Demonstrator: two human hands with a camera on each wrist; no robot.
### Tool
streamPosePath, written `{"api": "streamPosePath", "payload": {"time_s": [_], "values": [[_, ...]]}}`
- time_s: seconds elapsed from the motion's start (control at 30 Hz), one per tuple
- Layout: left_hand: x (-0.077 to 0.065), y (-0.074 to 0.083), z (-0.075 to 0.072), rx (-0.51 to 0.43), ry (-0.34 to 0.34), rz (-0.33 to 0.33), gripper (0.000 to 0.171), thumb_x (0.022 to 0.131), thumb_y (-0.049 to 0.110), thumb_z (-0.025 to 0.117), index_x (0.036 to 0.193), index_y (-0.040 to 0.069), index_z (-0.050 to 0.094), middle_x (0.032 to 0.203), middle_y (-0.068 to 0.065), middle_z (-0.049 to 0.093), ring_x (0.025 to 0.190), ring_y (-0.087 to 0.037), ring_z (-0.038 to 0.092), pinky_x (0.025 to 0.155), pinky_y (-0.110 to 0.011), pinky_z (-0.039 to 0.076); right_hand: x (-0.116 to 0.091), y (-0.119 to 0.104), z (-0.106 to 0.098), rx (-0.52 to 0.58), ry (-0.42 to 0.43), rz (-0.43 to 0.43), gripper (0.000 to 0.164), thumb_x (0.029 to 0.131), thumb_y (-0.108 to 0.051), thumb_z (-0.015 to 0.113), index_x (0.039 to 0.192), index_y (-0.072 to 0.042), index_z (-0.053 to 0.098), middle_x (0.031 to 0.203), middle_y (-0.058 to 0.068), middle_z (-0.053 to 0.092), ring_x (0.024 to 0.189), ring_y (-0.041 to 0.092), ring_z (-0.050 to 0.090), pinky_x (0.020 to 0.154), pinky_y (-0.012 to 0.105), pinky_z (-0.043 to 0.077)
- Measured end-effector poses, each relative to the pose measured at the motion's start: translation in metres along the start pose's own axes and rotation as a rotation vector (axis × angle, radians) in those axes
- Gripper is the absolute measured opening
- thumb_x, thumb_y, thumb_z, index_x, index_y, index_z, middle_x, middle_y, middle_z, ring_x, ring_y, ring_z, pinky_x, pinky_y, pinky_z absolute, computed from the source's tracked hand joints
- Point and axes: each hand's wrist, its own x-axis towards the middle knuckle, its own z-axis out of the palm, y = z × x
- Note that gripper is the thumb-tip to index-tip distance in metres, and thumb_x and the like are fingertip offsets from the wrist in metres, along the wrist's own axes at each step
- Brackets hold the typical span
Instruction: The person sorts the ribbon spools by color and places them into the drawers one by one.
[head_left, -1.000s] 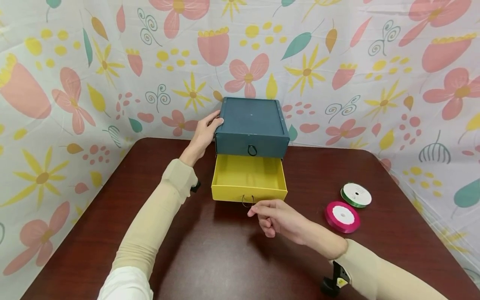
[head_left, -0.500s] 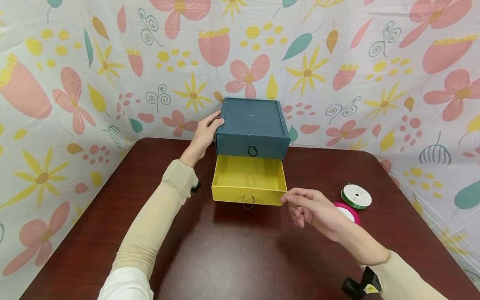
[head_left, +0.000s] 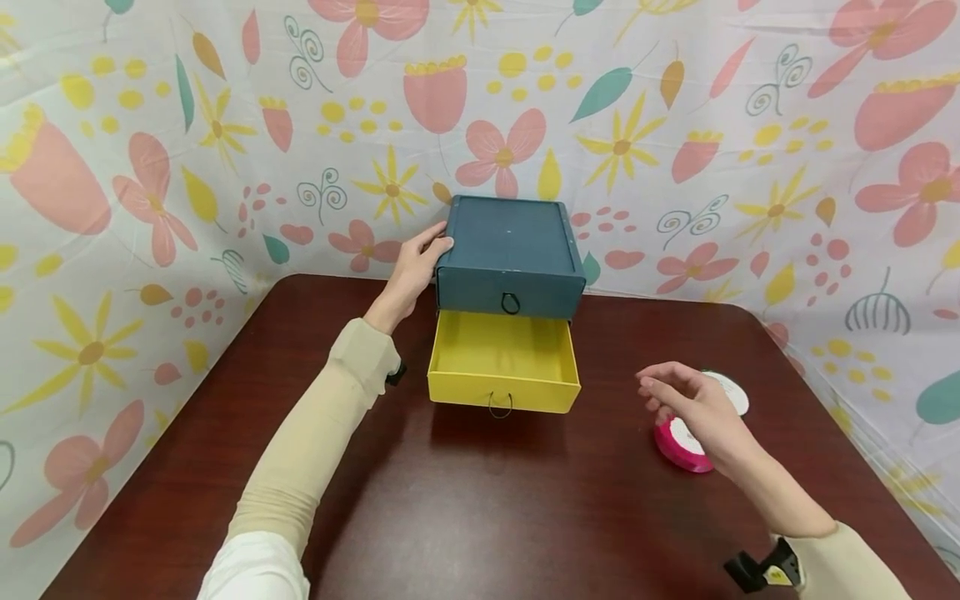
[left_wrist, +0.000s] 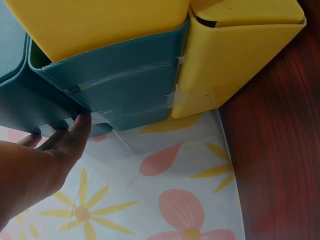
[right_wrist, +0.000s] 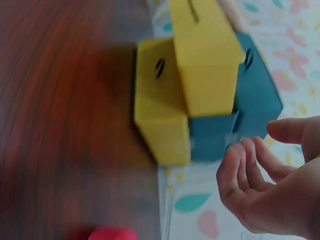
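Observation:
A small chest of drawers [head_left: 512, 237] stands at the back of the table, with a teal upper drawer closed. Below it, a yellow drawer [head_left: 501, 392] is pulled out, and its visible inside holds nothing. My left hand [head_left: 414, 271] rests against the chest's upper left side; in the left wrist view its fingers [left_wrist: 79, 131] touch the teal side. My right hand [head_left: 701, 408], fingers loosely bent and holding nothing, hovers by two ribbon spools. It partly covers the pink ribbon spool [head_left: 678, 450] and the other spool [head_left: 731, 392], whose white face shows.
A further yellow drawer [right_wrist: 160, 82] sits under the pulled-out one in the right wrist view. The chest stands on a dark red-brown table [head_left: 465, 508]. Behind rises a flower-printed cloth [head_left: 322, 100].
My right hand has moved from the yellow drawer's ring pull rightward to the ribbon spools. The left hand has stayed on the chest, and the drawer has remained pulled out.

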Motion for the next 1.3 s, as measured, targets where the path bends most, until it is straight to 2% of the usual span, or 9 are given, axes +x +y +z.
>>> {"api": "streamPosePath", "payload": {"time_s": [0.17, 0.23, 0.3, 0.43, 0.57, 0.63, 0.83, 1.03, 1.3], "values": [[-0.001, -0.001, 0.002, 0.005, 0.001, 0.016, 0.053, 0.101, 0.038, 0.048, 0.151, 0.026, 0.035, 0.157, -0.001, 0.032, 0.144, -0.019, 0.032, 0.117, -0.043, 0.030, -0.002, 0.021, -0.016, -0.304, 0.106, -0.050, 0.029, 0.096, -0.031, 0.059, 0.116, -0.010, 0.063, 0.102, -0.004, 0.066, 0.083, -0.006, 0.056, 0.070, 0.014, 0.050], [-0.001, -0.001, 0.002, 0.006, 0.003, 0.014, 0.053, 0.101, 0.038, 0.048, 0.151, 0.025, 0.036, 0.157, -0.001, 0.033, 0.144, -0.019, 0.032, 0.117, -0.043, 0.030, -0.002, 0.028, -0.021, -0.430, 0.135, -0.074, 0.032, 0.094, -0.032, 0.062, 0.117, -0.009, 0.063, 0.109, 0.005, 0.067, 0.090, -0.003, 0.055, 0.072, 0.010, 0.047], [-0.001, 0.000, 0.002, 0.005, 0.005, 0.014, 0.053, 0.101, 0.038, 0.048, 0.151, 0.025, 0.036, 0.157, -0.001, 0.033, 0.144, -0.019, 0.032, 0.117, -0.043, 0.030, -0.002, 0.033, -0.026, -0.507, 0.132, -0.081, 0.037, 0.093, -0.032, 0.065, 0.119, -0.006, 0.062, 0.115, 0.016, 0.065, 0.099, 0.007, 0.058, 0.072, 0.010, 0.047], [0.000, 0.001, 0.001, 0.005, 0.007, 0.018, 0.053, 0.101, 0.038, 0.048, 0.151, 0.025, 0.036, 0.157, -0.001, 0.033, 0.143, -0.019, 0.033, 0.117, -0.042, 0.031, -0.002, 0.041, -0.032, -0.559, 0.041, -0.045, 0.057, 0.089, -0.036, 0.069, 0.129, 0.001, 0.054, 0.125, 0.028, 0.059, 0.111, 0.043, 0.057, 0.077, 0.030, 0.058], [0.000, 0.001, 0.000, 0.005, 0.005, 0.014, 0.052, 0.101, 0.038, 0.048, 0.150, 0.026, 0.036, 0.157, -0.001, 0.033, 0.143, -0.019, 0.033, 0.117, -0.042, 0.031, -0.001, 0.049, -0.032, -0.662, -0.028, -0.017, 0.074, 0.083, -0.043, 0.073, 0.133, 0.005, 0.048, 0.128, 0.032, 0.054, 0.113, 0.048, 0.052, 0.083, 0.056, 0.054], [0.000, 0.000, 0.000, 0.005, 0.007, 0.011, 0.052, 0.101, 0.038, 0.048, 0.150, 0.027, 0.036, 0.157, 0.000, 0.033, 0.143, -0.019, 0.033, 0.117, -0.042, 0.031, -0.001, 0.053, -0.031, -0.728, -0.039, -0.004, 0.080, 0.080, -0.048, 0.074, 0.133, 0.006, 0.048, 0.126, 0.034, 0.054, 0.110, 0.047, 0.053, 0.085, 0.061, 0.051], [0.000, 0.000, -0.001, 0.004, 0.012, 0.011, 0.052, 0.101, 0.038, 0.048, 0.150, 0.027, 0.036, 0.157, 0.000, 0.033, 0.143, -0.019, 0.034, 0.116, -0.042, 0.031, -0.004, 0.060, -0.028, -0.853, -0.048, 0.070, 0.091, 0.072, -0.056, 0.076, 0.133, 0.005, 0.047, 0.119, 0.038, 0.051, 0.100, 0.054, 0.052, 0.076, 0.064, 0.051], [0.001, -0.001, 0.000, 0.008, 0.012, 0.019, 0.053, 0.101, 0.038, 0.048, 0.150, 0.025, 0.036, 0.157, 0.000, 0.032, 0.143, -0.019, 0.033, 0.117, -0.043, 0.030, -0.007, 0.064, -0.027, -0.884, -0.049, 0.106, 0.091, 0.065, -0.054, 0.082, 0.129, 0.003, 0.051, 0.112, 0.035, 0.052, 0.099, 0.055, 0.047, 0.065, 0.057, 0.053], [0.003, 0.001, -0.001, -0.002, -0.009, -0.017, 0.053, 0.101, 0.034, 0.048, 0.152, 0.023, 0.034, 0.158, -0.002, 0.029, 0.145, -0.020, 0.030, 0.118, -0.043, 0.028, -0.010, 0.066, -0.027, -0.893, -0.033, 0.070, 0.083, 0.063, -0.049, 0.085, 0.120, 0.006, 0.059, 0.107, 0.034, 0.054, 0.095, 0.051, 0.046, 0.062, 0.054, 0.052]]}}
